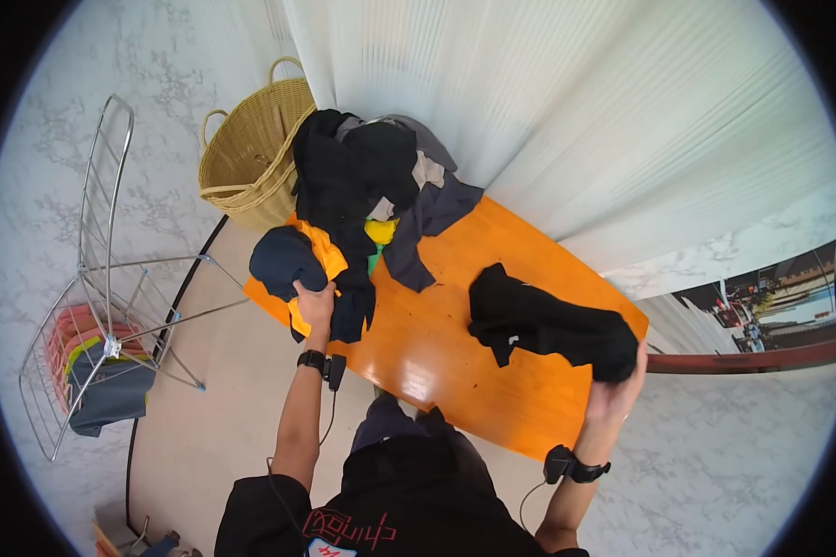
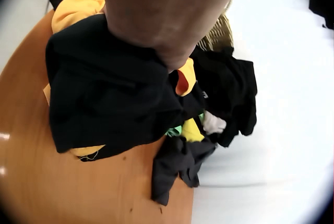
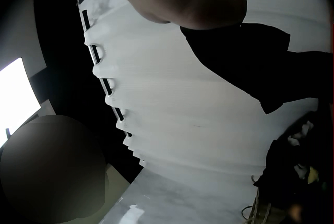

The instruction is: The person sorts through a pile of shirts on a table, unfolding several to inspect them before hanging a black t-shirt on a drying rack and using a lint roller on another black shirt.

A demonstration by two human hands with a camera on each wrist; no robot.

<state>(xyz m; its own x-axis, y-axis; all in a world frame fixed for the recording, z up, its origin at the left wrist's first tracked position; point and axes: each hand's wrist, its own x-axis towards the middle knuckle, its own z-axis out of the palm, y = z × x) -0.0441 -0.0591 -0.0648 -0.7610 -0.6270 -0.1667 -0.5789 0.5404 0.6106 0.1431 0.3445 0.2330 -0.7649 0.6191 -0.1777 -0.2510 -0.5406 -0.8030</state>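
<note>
In the head view my left hand [image 1: 316, 304] grips a dark navy garment [image 1: 288, 263] at the table's left end. An orange-yellow cloth [image 1: 323, 249] shows around and beneath it. The left wrist view has the same dark garment [image 2: 109, 88] bunched below the hand, whose fingers are mostly hidden. On the right, my right hand [image 1: 615, 395] holds one end of a black garment [image 1: 553, 316], which stretches leftward over the orange table [image 1: 409, 343]. In the right wrist view that black garment [image 3: 245, 57] extends from under the right hand [image 3: 203, 5].
A heap of dark clothes [image 1: 358, 167], with grey and yellow pieces, lies at the table's back left. Behind it stands a wicker basket [image 1: 251, 153]. A metal drying rack [image 1: 111, 343] with clothes is at the left. White curtains [image 1: 529, 93] hang along the back.
</note>
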